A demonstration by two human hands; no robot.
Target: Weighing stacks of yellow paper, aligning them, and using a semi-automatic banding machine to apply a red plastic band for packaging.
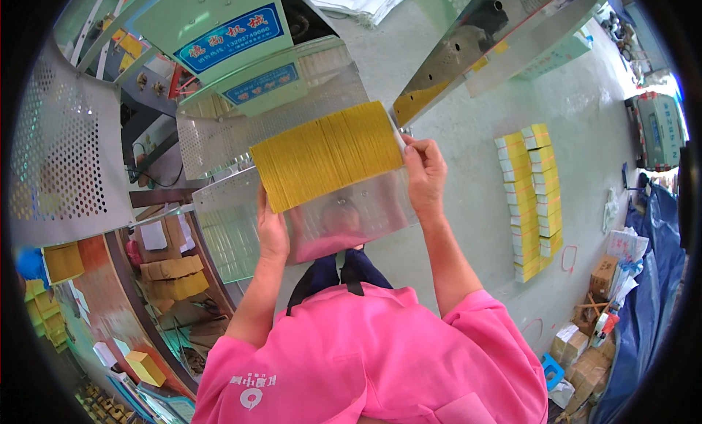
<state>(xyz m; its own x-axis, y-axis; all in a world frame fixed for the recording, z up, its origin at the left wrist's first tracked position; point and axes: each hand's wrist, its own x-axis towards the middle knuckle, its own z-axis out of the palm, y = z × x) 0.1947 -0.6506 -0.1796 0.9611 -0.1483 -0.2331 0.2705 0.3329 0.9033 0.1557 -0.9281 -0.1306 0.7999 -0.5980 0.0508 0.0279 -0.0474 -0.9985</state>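
A long row of yellow paper sheets [329, 157], packed on edge, lies between my hands over a shiny metal tray [351, 223]. My left hand [272, 230] presses against the left end of the row, its fingers partly hidden behind the paper. At the other end my right hand [425, 175] grips the row, thumb bent on the near side, next to a white piece at that end. The row tilts slightly, its right end farther from me.
A pale green machine [212, 29] with perforated metal guards [58, 139] stands ahead and left. A slanted steel chute [461, 47] reaches in from the upper right. Yellow bundles [526, 197] stand in two rows on the floor at right. Cartons [589, 373] and blue sheeting [651, 278] lie farther right.
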